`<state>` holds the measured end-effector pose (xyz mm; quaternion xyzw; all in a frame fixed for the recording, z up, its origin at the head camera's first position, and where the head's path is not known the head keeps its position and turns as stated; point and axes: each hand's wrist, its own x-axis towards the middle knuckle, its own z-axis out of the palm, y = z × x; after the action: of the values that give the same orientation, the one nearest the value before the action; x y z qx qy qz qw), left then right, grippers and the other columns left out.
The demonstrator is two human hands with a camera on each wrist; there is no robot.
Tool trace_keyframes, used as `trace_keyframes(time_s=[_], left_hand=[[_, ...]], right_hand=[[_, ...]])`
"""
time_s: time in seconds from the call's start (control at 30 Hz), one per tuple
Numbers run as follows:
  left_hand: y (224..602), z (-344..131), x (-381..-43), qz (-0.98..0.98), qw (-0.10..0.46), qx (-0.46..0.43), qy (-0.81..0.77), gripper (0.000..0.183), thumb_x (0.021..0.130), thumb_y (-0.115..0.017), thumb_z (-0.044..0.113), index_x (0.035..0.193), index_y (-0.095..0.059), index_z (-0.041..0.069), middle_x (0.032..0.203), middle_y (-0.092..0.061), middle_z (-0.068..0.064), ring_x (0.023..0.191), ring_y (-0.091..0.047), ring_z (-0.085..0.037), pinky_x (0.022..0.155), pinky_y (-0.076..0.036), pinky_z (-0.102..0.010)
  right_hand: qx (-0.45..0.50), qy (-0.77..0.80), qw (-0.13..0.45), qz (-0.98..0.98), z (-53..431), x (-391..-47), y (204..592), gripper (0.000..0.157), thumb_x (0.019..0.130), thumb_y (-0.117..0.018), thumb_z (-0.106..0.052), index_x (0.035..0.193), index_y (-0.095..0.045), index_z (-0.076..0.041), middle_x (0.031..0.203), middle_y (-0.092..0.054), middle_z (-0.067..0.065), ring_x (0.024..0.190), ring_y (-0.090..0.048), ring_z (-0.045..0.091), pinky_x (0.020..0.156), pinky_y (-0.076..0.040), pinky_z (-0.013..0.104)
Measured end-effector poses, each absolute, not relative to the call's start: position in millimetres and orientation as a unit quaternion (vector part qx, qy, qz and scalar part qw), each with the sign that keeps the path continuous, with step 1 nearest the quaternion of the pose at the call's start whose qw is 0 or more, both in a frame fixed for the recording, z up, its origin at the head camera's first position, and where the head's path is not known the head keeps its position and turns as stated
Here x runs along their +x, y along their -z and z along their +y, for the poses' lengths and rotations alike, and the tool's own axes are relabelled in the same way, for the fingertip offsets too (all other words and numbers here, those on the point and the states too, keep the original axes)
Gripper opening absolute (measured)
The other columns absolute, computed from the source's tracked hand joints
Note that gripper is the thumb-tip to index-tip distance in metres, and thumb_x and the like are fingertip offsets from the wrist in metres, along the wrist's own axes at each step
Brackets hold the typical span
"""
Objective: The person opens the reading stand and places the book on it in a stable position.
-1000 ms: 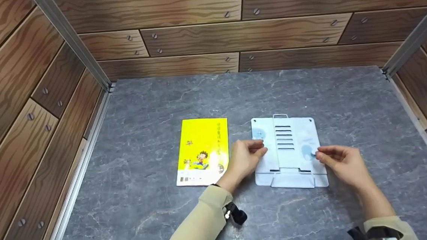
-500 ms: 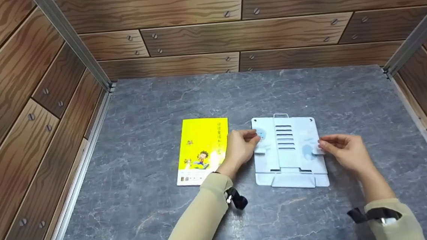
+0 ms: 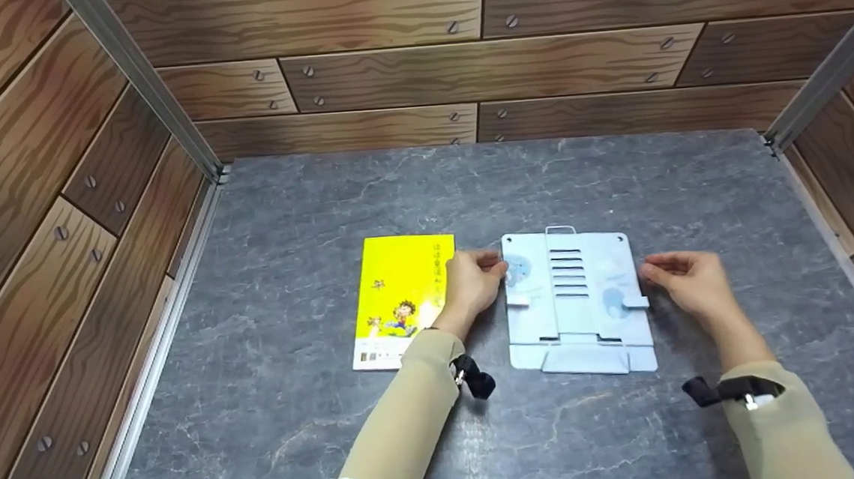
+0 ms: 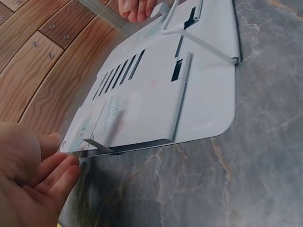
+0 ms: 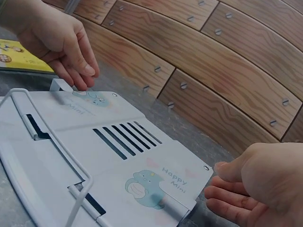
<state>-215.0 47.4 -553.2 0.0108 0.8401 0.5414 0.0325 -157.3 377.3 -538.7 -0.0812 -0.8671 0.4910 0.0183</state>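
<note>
The book stand (image 3: 534, 326) looks like thin sheet metal under smooth white paint with a soft, satiny sheen; its printed motifs lie flat in that coating, and its wire rod (image 4: 207, 45) appears to be smooth, white-coated metal. Glossy paper covers the yellow booklet (image 3: 395, 272), which throws back a bright glare. The worktop (image 3: 305, 218) has a smooth, grey marble-look face with a dull shine. Wood-grain panels (image 3: 490, 73) look flat and printed, beside bare grey metal rails (image 3: 149, 86). The beige sleeves (image 3: 402, 421) are matt cloth.
</note>
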Motion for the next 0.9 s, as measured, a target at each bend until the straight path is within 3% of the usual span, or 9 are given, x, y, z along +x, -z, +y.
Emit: trace_keyframes(time_s=[0.23, 0.9], left_hand=[[552, 52, -224, 0.833, 0.042, -0.008, -0.551, 0.024, 0.096, -0.079, 0.008, 0.119, -0.079, -0.002, 0.102, -0.08, -0.006, 0.098, -0.075, -0.014, 0.081, -0.059, -0.019], [555, 52, -232, 0.828, 0.083, -0.038, -0.553, 0.021, 0.095, -0.08, 0.008, 0.116, -0.081, 0.002, 0.095, -0.079, -0.002, 0.088, -0.073, -0.01, 0.076, -0.06, -0.021]], right_hand=[[-0.087, -0.464, 0.007, -0.881, 380, -168, 545, 0.036, 0.102, -0.071, -0.011, 0.126, -0.068, 0.016, 0.114, -0.072, 0.029, 0.081, -0.066, -0.003, 0.072, -0.057, 0.014], [-0.15, -0.533, -0.082, -0.829, 379, -184, 550, 0.046, 0.106, -0.068, -0.015, 0.139, -0.058, 0.016, 0.123, -0.068, 0.021, 0.088, -0.07, 0.002, 0.083, -0.061, 0.022]])
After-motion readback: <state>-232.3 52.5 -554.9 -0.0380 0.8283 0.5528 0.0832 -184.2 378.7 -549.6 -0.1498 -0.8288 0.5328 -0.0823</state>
